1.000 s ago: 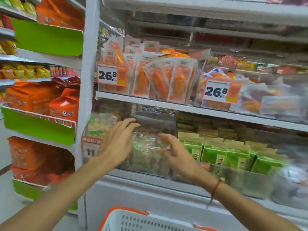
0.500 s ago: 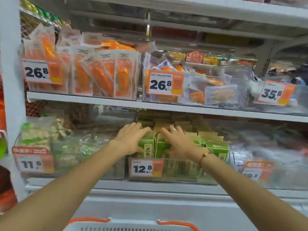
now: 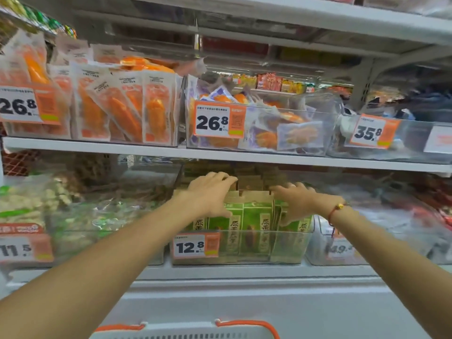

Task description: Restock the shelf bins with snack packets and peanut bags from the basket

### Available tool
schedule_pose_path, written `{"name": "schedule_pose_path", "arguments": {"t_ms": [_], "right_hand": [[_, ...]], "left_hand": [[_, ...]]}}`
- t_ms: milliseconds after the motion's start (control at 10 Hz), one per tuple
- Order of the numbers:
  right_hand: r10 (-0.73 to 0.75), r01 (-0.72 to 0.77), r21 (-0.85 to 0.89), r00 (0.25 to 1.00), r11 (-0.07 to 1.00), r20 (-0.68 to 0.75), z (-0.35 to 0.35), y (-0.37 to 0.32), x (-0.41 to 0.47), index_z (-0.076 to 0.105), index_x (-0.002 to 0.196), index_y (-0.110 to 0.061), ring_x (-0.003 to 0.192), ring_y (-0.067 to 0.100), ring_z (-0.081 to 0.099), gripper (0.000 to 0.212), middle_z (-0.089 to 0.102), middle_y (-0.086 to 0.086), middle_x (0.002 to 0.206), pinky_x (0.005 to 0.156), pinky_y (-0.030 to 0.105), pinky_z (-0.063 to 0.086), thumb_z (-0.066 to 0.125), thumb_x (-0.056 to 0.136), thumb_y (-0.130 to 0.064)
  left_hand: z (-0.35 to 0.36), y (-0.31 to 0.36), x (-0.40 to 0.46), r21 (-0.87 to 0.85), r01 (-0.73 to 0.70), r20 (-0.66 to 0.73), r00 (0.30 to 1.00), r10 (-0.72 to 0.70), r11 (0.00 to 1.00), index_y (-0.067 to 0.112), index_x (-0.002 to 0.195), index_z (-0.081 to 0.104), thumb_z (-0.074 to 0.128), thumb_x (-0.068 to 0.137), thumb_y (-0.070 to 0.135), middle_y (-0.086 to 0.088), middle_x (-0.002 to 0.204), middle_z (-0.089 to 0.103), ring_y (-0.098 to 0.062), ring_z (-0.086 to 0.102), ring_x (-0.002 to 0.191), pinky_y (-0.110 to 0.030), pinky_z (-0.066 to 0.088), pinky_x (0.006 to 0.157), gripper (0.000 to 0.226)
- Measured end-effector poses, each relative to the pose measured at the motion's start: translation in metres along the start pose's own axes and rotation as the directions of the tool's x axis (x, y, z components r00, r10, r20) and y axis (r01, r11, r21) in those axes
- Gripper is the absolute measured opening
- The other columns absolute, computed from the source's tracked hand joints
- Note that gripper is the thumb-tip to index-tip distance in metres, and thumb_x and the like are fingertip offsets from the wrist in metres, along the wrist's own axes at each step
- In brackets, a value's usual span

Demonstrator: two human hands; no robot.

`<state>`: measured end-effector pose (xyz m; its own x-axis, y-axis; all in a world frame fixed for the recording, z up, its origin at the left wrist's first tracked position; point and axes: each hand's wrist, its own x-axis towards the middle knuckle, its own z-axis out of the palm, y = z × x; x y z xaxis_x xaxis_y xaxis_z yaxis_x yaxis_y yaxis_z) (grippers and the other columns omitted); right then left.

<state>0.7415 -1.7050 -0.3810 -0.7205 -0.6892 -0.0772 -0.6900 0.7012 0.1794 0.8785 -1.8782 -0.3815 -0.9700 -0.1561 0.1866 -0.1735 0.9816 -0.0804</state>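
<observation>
Squaring up the green packets (image 3: 256, 217) in the bin (image 3: 288, 248), left hand (image 3: 210, 192) and right hand (image 3: 297, 200) flat-fingered on top, next reaching down to the basket (image 3: 186, 330) for more

Clear glossy plastic bin (image 3: 288, 248), matt green paper packets (image 3: 256, 218), smooth white-painted metal shelf (image 3: 220, 156)

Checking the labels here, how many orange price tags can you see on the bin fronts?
6: upper shelf, 26.8 far left, 26.8 centre, 35.8 right; lower shelf, 11.5 far left, 12.8 centre, one blurred behind the right forearm. More may sit outside the frame.
</observation>
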Motion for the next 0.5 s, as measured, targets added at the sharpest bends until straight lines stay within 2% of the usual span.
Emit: {"name": "schedule_pose_path", "arguments": {"t_ms": [100, 200, 300, 400, 500], "right_hand": [[-0.016, 0.020, 0.059, 0.998, 0.998, -0.067, 0.020, 0.006, -0.004, 0.017, 0.148, -0.027, 0.133, 0.038, 0.030, 0.090, 0.027, 0.014, 0.146, 0.108, 0.054, 0.032, 0.073, 0.078, -0.031], [-0.040, 0.053, 0.094, 0.989, 0.994, -0.143, 0.031, 0.009, -0.009, 0.023, 0.145, -0.029, 0.131, 0.034, 0.031, 0.076, 0.033, 0.010, 0.142, 0.106, 0.051, 0.032, 0.067, 0.084, -0.031], [-0.005, 0.022, 0.083, 0.980, 0.996, -0.200, 0.042, 0.001, -0.013, 0.022, 0.145, -0.029, 0.129, 0.033, 0.030, 0.067, 0.035, 0.009, 0.142, 0.106, 0.048, 0.029, 0.060, 0.089, -0.028], [-0.001, 0.013, 0.068, 0.986, 0.998, -0.169, 0.036, -0.002, -0.015, 0.022, 0.146, -0.028, 0.130, 0.034, 0.033, 0.070, 0.039, 0.009, 0.142, 0.107, 0.049, 0.028, 0.061, 0.088, -0.030], [-0.015, 0.037, 0.119, 0.984, 0.992, -0.179, 0.021, -0.002, -0.025, 0.015, 0.150, -0.027, 0.137, 0.033, 0.027, 0.089, 0.032, 0.009, 0.149, 0.111, 0.049, 0.027, 0.068, 0.081, -0.043]], "left_hand": [[0.016, 0.015, 0.015, 0.077, 0.013, 0.152, 0.988, -0.025, 0.997, 0.027, 0.152, 0.007, 0.060, 0.088, 0.044, -0.007, 0.152, 0.028, -0.030, 0.033, 0.134, -0.043, 0.035, 0.105, 0.084], [0.033, 0.020, 0.011, 0.087, 0.010, 0.091, 0.996, -0.018, 0.996, 0.031, 0.151, 0.005, 0.055, 0.094, 0.035, -0.006, 0.149, 0.031, -0.029, 0.037, 0.130, -0.040, 0.039, 0.099, 0.076], [0.049, 0.024, 0.007, 0.155, 0.051, 0.007, 0.999, -0.053, 0.987, 0.032, 0.151, 0.002, 0.055, 0.093, 0.033, -0.007, 0.150, 0.031, -0.028, 0.033, 0.135, -0.041, 0.031, 0.110, 0.079], [0.046, 0.027, 0.010, 0.117, 0.092, 0.032, 0.995, -0.096, 0.989, 0.032, 0.151, 0.004, 0.060, 0.092, 0.027, -0.007, 0.151, 0.031, -0.028, 0.034, 0.135, -0.042, 0.029, 0.111, 0.081], [0.030, 0.025, 0.002, -0.033, 0.118, -0.016, 0.993, -0.119, 0.992, 0.028, 0.151, 0.012, 0.068, 0.084, 0.031, -0.004, 0.152, 0.029, -0.024, 0.027, 0.139, -0.042, 0.018, 0.117, 0.088]]}}
